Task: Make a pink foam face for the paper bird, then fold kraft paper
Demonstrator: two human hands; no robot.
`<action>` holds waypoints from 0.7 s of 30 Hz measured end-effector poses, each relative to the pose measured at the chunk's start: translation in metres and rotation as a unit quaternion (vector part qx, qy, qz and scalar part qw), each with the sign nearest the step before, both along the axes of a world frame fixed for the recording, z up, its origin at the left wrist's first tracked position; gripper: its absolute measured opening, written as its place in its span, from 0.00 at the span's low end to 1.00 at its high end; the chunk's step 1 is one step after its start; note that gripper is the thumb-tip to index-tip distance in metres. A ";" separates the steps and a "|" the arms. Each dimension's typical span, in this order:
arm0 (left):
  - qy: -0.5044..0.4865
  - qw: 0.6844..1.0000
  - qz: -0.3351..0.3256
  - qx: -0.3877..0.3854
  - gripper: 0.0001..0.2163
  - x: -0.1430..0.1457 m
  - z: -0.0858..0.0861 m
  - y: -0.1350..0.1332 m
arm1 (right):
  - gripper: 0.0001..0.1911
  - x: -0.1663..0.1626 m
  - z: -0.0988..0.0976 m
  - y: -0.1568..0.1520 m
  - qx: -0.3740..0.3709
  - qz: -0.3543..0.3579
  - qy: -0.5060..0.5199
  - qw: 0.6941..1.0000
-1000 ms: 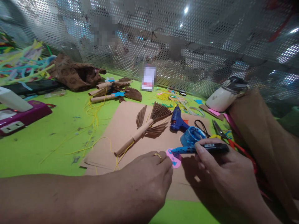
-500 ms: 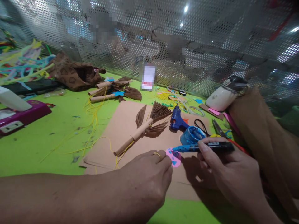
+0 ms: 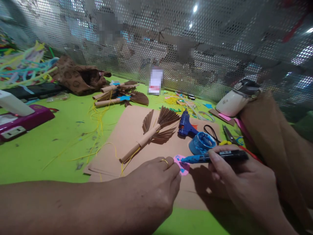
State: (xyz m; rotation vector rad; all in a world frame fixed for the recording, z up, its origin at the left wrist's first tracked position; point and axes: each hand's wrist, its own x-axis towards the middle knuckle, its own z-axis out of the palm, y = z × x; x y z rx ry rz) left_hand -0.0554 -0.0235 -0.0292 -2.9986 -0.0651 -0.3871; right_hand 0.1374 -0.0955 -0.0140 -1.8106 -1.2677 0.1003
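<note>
A pink paper piece (image 3: 186, 167) with blue marks lies on the brown paper sheets (image 3: 127, 130). My left hand (image 3: 156, 182), a ring on one finger, presses its closed fingertips on the left edge of that pink piece. My right hand (image 3: 242, 179) grips a black marker (image 3: 230, 156) whose blue-smeared front end points left, its tip at the pink surface. Right behind the marker stands a small jar of blue paint (image 3: 198, 143). Beyond my left hand rests a rolled brown paper tube with pleated fans (image 3: 146, 138) and yellow string.
A blue glue gun (image 3: 186, 125) and scissors (image 3: 228, 133) lie near the jar. Several similar paper figures (image 3: 110, 101) are at the back left. A purple power strip (image 3: 26, 122) sits left, a white bottle (image 3: 232, 99) right. A perforated metal screen (image 3: 137, 42) rises behind.
My right hand and the marker have shifted slightly to the right, and the tip has moved a little lower over the pink piece. My left hand stays in place.
</note>
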 end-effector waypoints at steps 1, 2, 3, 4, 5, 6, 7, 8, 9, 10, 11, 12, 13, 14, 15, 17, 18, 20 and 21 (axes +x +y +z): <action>-0.002 1.000 0.002 -0.002 0.11 0.000 0.000 0.000 | 0.11 0.000 0.000 0.000 -0.001 -0.006 0.008 1.000; -0.005 1.000 0.003 -0.004 0.11 0.000 0.000 0.000 | 0.11 0.000 0.000 0.000 -0.003 -0.007 0.018 1.000; -0.007 1.000 0.003 -0.003 0.11 0.000 0.000 0.000 | 0.11 0.000 0.000 0.001 -0.004 -0.003 0.027 1.000; -0.008 1.000 0.004 -0.002 0.11 0.001 0.000 0.000 | 0.11 0.000 0.000 0.001 -0.005 0.004 0.032 0.999; -0.008 1.000 0.003 0.001 0.11 0.001 0.001 0.000 | 0.11 -0.001 -0.001 0.002 -0.005 0.013 0.034 0.999; -0.006 1.000 0.002 0.005 0.11 0.002 0.001 -0.001 | 0.10 -0.001 -0.001 0.002 -0.005 0.020 0.032 0.999; -0.004 1.000 -0.001 0.009 0.11 0.002 0.001 -0.001 | 0.10 -0.002 -0.001 0.002 -0.005 0.026 0.028 0.999; -0.002 1.000 -0.003 0.012 0.11 0.003 0.002 -0.001 | 0.09 -0.002 -0.001 0.003 -0.004 0.029 0.024 0.999; -0.001 1.000 -0.004 0.014 0.11 0.003 0.001 -0.001 | 0.09 -0.003 -0.001 0.003 -0.002 0.032 0.020 0.999; -0.001 1.000 -0.003 0.014 0.11 0.003 0.001 -0.001 | 0.09 -0.004 -0.001 0.003 0.000 0.034 0.018 0.999; -0.001 1.000 -0.002 0.013 0.11 0.003 0.001 -0.002 | 0.08 -0.004 -0.001 0.003 0.002 0.037 0.016 0.999; -0.001 1.000 -0.001 0.012 0.11 0.003 0.000 -0.002 | 0.08 -0.004 -0.001 0.003 0.001 0.040 0.015 0.999; -0.001 1.000 0.000 0.012 0.11 0.003 0.000 -0.002 | 0.08 -0.005 -0.002 0.003 0.000 0.042 0.014 0.999; -0.002 1.000 0.001 0.013 0.11 0.003 0.000 -0.002 | 0.08 -0.004 -0.002 0.003 -0.003 0.043 0.013 0.999; -0.005 1.000 0.000 0.014 0.11 0.003 0.000 -0.002 | 0.07 -0.004 -0.002 0.003 -0.007 0.043 0.011 0.999; -0.010 1.000 -0.003 0.016 0.11 0.003 0.001 -0.001 | 0.06 -0.003 -0.002 0.003 -0.012 0.045 0.005 0.999; -0.010 1.000 -0.004 0.017 0.10 0.003 0.002 -0.001 | 0.06 -0.003 -0.002 0.003 -0.012 0.048 0.001 0.999; 0.000 1.000 -0.006 0.019 0.10 0.003 0.004 -0.001 | 0.06 -0.002 -0.003 0.003 -0.009 0.062 -0.002 0.998; 0.007 1.000 -0.006 0.020 0.10 0.003 0.004 0.000 | 0.07 -0.001 -0.003 0.003 -0.007 0.067 -0.002 0.998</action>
